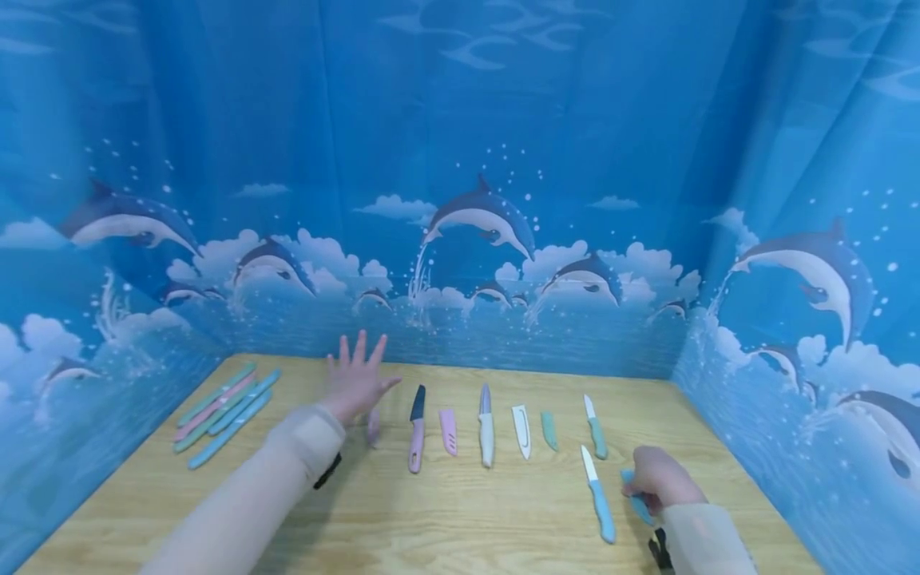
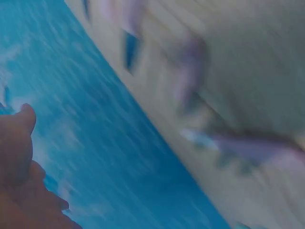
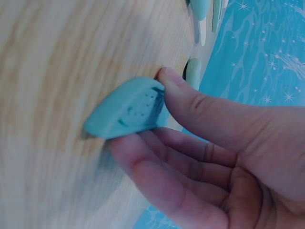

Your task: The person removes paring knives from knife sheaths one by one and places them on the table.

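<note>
My right hand [image 1: 664, 477] is at the table's right side, pinching a light blue knife sheath [image 3: 125, 107] between thumb and fingers. Beside it lies a blue-handled knife [image 1: 598, 495], blade bare and pointing away. My left hand [image 1: 357, 383] is held with fingers spread near the table's back edge, holding nothing. Just by its wrist is a pinkish-purple piece [image 1: 373, 429], partly covered. To its right lie a pink knife with a dark blade [image 1: 417, 431] and a pink sheath [image 1: 449, 432]. The left wrist view is blurred and shows only part of the left hand [image 2: 24, 171].
Further right come a white-handled knife [image 1: 486, 431], a white sheath [image 1: 521, 431], a green sheath [image 1: 549, 431] and a green-handled knife [image 1: 596, 431]. Several pastel knives [image 1: 226, 411] lie together at the left. A blue dolphin-print curtain [image 1: 460, 319] surrounds the wooden table [image 1: 460, 519].
</note>
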{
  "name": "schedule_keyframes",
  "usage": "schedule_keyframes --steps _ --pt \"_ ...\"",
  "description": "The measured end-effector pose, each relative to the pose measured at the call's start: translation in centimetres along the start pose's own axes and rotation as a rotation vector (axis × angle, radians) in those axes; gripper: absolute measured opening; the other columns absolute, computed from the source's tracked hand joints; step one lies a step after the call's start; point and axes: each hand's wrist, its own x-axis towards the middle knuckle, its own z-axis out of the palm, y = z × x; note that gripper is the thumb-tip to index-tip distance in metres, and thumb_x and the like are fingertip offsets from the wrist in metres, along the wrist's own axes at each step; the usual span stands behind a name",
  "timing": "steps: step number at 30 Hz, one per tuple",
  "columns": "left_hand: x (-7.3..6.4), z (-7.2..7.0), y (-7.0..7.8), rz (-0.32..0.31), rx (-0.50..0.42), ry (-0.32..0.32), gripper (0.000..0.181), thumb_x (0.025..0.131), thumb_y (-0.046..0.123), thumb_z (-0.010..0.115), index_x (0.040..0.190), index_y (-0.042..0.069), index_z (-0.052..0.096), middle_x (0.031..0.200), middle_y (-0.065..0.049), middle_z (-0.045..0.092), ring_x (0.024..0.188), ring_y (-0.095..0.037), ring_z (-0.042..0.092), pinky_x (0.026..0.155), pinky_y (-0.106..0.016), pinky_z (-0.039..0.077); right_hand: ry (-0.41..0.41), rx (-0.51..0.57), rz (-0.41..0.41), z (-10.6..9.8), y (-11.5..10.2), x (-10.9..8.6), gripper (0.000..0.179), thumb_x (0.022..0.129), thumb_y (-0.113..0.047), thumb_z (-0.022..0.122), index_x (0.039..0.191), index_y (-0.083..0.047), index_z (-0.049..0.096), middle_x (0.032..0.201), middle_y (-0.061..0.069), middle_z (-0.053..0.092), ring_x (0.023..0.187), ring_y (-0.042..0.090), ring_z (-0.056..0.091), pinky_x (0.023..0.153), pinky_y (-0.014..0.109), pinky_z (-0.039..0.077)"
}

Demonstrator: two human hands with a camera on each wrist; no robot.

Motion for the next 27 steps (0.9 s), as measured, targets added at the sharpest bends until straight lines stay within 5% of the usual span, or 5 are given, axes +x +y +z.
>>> schedule_keyframes --steps 7,13,23,27 --pt "-3.2 -1.0 -9.5 -0.043 -0.017 -0.020 0.083 0.098 0.050 0.046 0.154 0.002 0.009 0.154 -0.036 -0.005 0.137 -0.061 -0.007 0.106 -0.076 -0.002 -0.012 -0.019 -0.004 -0.1 -0.1 0.1 0.028 0.080 -0.006 0.075 0.092 0.007 0.054 0.068 0.012 0.054 0.053 0.019 0.057 0.047 0.023 0.048" --pt "-5.9 -1.6 -16.0 -0.133 -0.129 -0.070 0.094 0.094 0.068 0.036 0.154 0.005 0.000 0.150 -0.041 -0.009 0.130 -0.067 -0.016 0.099 -0.081 -0.003 -0.019 -0.028 -0.015 -0.2 0.0 0.3 0.027 0.081 -0.006 0.074 0.093 0.007 0.054 0.069 0.012 0.053 0.054 0.019 0.056 0.047 0.024 0.049" --pt "-7.7 -1.0 -20.7 -0.288 -0.120 -0.158 0.111 0.086 0.078 0.038 0.150 -0.004 -0.001 0.143 -0.047 -0.012 0.125 -0.073 -0.014 0.098 -0.083 0.006 -0.010 0.003 -0.024 0.2 0.2 0.0 0.027 0.079 -0.005 0.074 0.092 0.007 0.054 0.068 0.012 0.054 0.053 0.020 0.057 0.047 0.024 0.049" --pt "-8.0 -0.4 -21.3 -0.256 -0.125 -0.155 0.106 0.089 0.074 0.040 0.150 -0.004 0.003 0.145 -0.046 -0.008 0.126 -0.072 -0.010 0.097 -0.083 0.008 -0.014 -0.003 -0.020 0.1 0.2 0.1 0.028 0.079 -0.005 0.074 0.093 0.008 0.054 0.068 0.012 0.054 0.054 0.019 0.057 0.047 0.024 0.050"
